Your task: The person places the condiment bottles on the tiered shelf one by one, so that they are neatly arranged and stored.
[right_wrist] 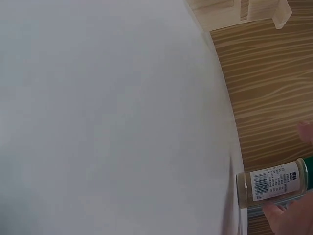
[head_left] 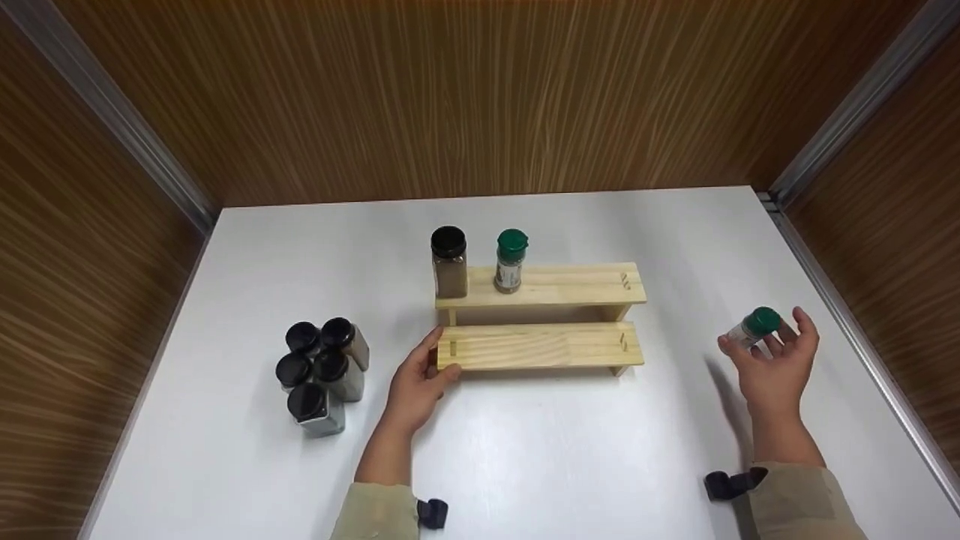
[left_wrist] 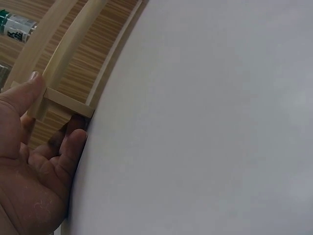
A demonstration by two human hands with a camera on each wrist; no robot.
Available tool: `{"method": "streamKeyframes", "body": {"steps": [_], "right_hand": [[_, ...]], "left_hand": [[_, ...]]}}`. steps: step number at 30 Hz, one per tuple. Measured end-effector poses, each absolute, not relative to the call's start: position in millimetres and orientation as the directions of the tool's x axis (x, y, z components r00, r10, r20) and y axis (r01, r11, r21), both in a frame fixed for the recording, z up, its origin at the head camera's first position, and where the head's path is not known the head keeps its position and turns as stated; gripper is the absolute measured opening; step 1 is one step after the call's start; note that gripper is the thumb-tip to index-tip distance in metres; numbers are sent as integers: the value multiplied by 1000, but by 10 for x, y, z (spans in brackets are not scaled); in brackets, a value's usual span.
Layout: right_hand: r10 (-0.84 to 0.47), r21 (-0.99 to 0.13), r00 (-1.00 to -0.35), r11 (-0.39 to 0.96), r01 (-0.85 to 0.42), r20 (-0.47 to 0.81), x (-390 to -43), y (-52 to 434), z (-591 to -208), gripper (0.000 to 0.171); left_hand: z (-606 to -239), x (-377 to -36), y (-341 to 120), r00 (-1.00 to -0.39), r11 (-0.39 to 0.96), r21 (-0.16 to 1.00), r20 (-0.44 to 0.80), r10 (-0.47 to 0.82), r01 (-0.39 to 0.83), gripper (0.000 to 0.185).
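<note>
A: Where does the work stand?

B: The right hand (head_left: 772,360) holds a green-capped spice jar (head_left: 752,326) lifted off the bench (head_left: 570,465), well to the right of the wooden rack (head_left: 540,319). Its fingers are curled around the jar's body.

A: And the left hand (head_left: 420,379)?

B: It steadies the rack's left end, thumb on the lower step, fingers fairly straight against the side.

A: What sits on the rack?

B: A black-capped jar (head_left: 449,262) and a green-capped one (head_left: 511,261) on the upper step. I judge this the carrying stage; next calls for bringing the held jar over and setting it upright on a step.
</note>
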State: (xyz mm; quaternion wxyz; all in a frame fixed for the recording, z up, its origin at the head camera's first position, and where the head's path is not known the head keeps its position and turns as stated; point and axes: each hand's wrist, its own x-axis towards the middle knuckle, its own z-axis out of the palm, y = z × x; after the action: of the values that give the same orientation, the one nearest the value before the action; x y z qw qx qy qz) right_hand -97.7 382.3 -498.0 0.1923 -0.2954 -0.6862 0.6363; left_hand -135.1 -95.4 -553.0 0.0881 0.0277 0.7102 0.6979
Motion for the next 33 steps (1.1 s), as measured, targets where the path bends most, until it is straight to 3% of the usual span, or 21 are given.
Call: {"method": "streamKeyframes", "body": {"steps": [8, 18, 33], "right_hand": [[620, -982, -772, 9, 186, -141, -990, 3841, -5016, 107], [640, -972, -761, 92, 216, -108, -1026, 3904, -5149, 101], [687, -948, -722, 171, 269, -81, -1073, 3861, -5198, 73]], "left_hand": [[-5548, -1362, -943, -984, 21, 997, -77, 160, -74, 72], [-5547, -1346, -959, -984, -8, 998, -57, 172, -59, 72], [-5544, -1352, -963, -983, 20, 997, -72, 170, -70, 72]]}}
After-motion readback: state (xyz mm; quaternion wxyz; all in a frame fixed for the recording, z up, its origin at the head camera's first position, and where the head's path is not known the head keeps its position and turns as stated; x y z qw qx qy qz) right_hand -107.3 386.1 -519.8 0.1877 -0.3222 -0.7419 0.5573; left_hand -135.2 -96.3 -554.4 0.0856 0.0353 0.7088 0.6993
